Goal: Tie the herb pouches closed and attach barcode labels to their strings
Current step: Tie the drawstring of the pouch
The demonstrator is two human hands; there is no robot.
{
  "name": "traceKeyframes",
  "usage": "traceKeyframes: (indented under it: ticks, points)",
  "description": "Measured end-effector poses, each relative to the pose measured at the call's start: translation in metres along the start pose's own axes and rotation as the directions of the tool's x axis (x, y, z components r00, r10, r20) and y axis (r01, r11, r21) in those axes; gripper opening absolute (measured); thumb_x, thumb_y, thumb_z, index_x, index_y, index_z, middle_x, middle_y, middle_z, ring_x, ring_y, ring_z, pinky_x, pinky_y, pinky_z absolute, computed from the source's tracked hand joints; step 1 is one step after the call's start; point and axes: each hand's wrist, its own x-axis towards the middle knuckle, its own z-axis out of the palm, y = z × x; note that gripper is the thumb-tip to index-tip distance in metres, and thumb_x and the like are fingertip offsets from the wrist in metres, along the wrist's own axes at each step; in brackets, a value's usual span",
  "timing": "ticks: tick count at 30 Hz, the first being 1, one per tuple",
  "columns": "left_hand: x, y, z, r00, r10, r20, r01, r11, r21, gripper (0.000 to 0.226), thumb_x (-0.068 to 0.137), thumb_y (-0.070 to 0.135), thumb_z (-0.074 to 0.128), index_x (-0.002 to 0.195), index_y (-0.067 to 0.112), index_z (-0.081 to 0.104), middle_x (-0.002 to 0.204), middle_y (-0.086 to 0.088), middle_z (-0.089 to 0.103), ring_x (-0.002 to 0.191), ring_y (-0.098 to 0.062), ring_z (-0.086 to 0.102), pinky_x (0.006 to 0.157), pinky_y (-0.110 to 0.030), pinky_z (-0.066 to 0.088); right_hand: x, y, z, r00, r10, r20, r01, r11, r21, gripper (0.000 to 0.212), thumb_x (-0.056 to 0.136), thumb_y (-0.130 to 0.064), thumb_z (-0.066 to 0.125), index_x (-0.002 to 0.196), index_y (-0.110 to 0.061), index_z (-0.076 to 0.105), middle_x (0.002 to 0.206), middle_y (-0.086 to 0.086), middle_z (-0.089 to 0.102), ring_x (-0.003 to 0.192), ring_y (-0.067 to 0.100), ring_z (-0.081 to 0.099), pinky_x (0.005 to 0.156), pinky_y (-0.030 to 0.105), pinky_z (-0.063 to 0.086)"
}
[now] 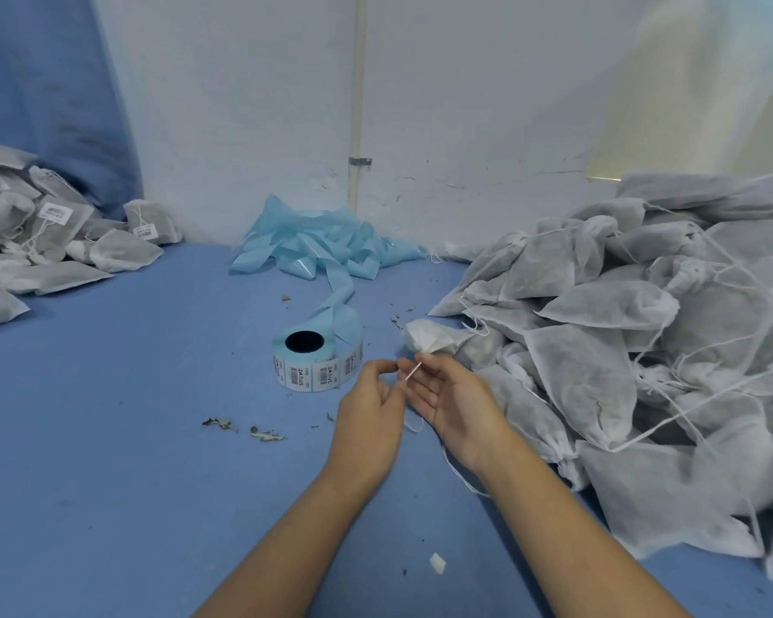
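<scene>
Both my forearms reach forward over the blue bench. My left hand and right hand meet, each pinching the white string of a herb pouch lying just beyond my fingertips. The label roll sits just left; a pouch pile crowds the right.
</scene>
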Motion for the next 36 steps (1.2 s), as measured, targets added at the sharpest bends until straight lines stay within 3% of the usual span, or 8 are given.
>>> traceKeyframes:
  ticks: [3,6,14,19,22,26,32,36]
  points:
    - [0.001,-0.005,-0.009,0.983,0.185,-0.02,-0.16,0.895,0.417,0.017,0.099,0.031,0.044,0.101,0.021,0.059,0.082,0.01,0.057,0.074,-0.004,0.053,0.063,-0.018,0.039,0.002,0.001,0.0,0.998,-0.068,0.0,0.068,0.984,-0.162,0.017,0.094,-0.012,0.053,0.08,-0.011,0.063,0.068,-0.001,0.066,0.067,0.009,0.061,0.073,0.019,0.049]
    - [0.003,-0.007,-0.014,0.974,0.229,0.005,-0.174,0.726,0.665,0.028,0.101,0.036,0.037,0.099,0.018,0.059,0.098,0.005,0.053,0.084,-0.013,0.053,0.07,-0.03,0.044,0.004,0.007,-0.002,0.954,-0.3,-0.025,0.24,0.806,-0.541,0.015,0.093,-0.013,0.056,0.082,-0.006,0.065,0.062,-0.008,0.057,0.059,0.004,0.047,0.059,0.013,0.039]
    - [0.002,-0.005,-0.015,0.937,0.342,-0.071,-0.214,0.723,0.657,0.023,0.098,0.026,0.049,0.095,0.011,0.067,0.116,0.003,0.054,0.091,-0.016,0.057,0.059,-0.032,0.043,0.001,0.013,-0.004,0.828,-0.526,0.196,0.273,0.073,-0.959,0.026,0.101,-0.026,0.039,0.078,-0.015,0.045,0.079,-0.003,0.052,0.077,0.015,0.047,0.066,0.031,0.035]
    - [0.005,-0.005,-0.009,0.894,0.444,0.058,-0.39,0.709,0.588,0.014,0.093,0.015,0.058,0.086,0.007,0.068,0.135,0.0,0.057,0.107,-0.022,0.057,0.078,-0.028,0.042,-0.006,0.015,-0.002,0.769,-0.501,0.397,0.223,-0.372,-0.901,0.024,0.099,-0.017,0.037,0.115,-0.011,0.054,0.12,0.004,0.056,0.113,0.023,0.048,0.087,0.032,0.037]
    - [0.008,-0.011,-0.01,0.924,0.382,0.02,-0.347,0.816,0.463,0.015,0.096,0.018,0.053,0.1,0.012,0.066,0.13,0.004,0.059,0.11,-0.014,0.053,0.083,-0.017,0.035,-0.008,0.018,-0.001,0.772,-0.486,0.409,0.257,-0.349,-0.901,0.049,0.092,-0.01,0.044,0.14,-0.009,0.041,0.147,0.002,0.041,0.134,0.02,0.036,0.104,0.03,0.032]
    - [0.011,-0.013,-0.012,0.96,0.28,-0.001,-0.259,0.89,0.375,0.017,0.097,0.026,0.048,0.099,0.019,0.063,0.098,0.004,0.063,0.093,-0.013,0.055,0.079,-0.032,0.045,-0.01,0.021,0.001,0.746,-0.498,0.442,0.284,-0.362,-0.888,0.061,0.087,-0.009,0.048,0.146,-0.011,0.034,0.154,-0.002,0.031,0.14,0.021,0.029,0.109,0.033,0.031]
    - [0.009,-0.011,-0.009,0.916,0.4,0.028,-0.37,0.818,0.441,0.016,0.096,0.022,0.051,0.098,0.017,0.066,0.14,0.016,0.043,0.116,-0.001,0.044,0.075,-0.023,0.04,-0.009,0.021,-0.002,0.673,-0.586,0.451,0.334,-0.304,-0.892,0.05,0.081,-0.002,0.056,0.131,-0.005,0.055,0.14,0.004,0.053,0.123,0.029,0.05,0.096,0.041,0.045]
    - [0.011,-0.011,-0.01,0.925,0.363,0.109,-0.377,0.859,0.347,0.017,0.097,0.015,0.049,0.1,0.01,0.065,0.138,0.008,0.049,0.12,-0.003,0.045,0.086,-0.013,0.033,-0.006,0.021,-0.005,0.661,-0.618,0.425,0.368,-0.227,-0.902,0.041,0.086,-0.005,0.055,0.126,-0.009,0.061,0.135,-0.001,0.057,0.119,0.025,0.051,0.097,0.039,0.043]
